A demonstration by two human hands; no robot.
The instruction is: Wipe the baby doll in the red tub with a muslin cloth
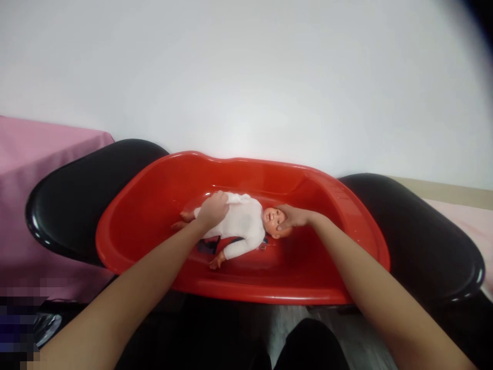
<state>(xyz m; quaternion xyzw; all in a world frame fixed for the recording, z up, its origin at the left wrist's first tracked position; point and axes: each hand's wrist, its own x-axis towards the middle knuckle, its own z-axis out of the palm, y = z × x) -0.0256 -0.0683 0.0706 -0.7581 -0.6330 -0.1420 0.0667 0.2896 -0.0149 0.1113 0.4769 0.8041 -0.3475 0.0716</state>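
1. Baby doll with a white long-sleeved top point(241, 218) lies on its back in the glossy red oval tub point(269, 296), its head to the right and its feet to the left.
2. My left hand point(215, 207) rests against the doll's white clothing at the lower body, fingers curled; I cannot tell whether they pinch the fabric.
3. My right hand point(296, 216) holds the doll's head, cupped around the crown with thumb and fingers apart.
4. The doll's nearer arm stretches out toward me along the tub floor.
5. Smooth black round-ended surfaces show beyond both ends of the tub, one left point(77, 200), one right point(416, 236).
6. Pink cloth point(50, 146) hangs at far left; a plain white wall point(246, 77) stands behind.
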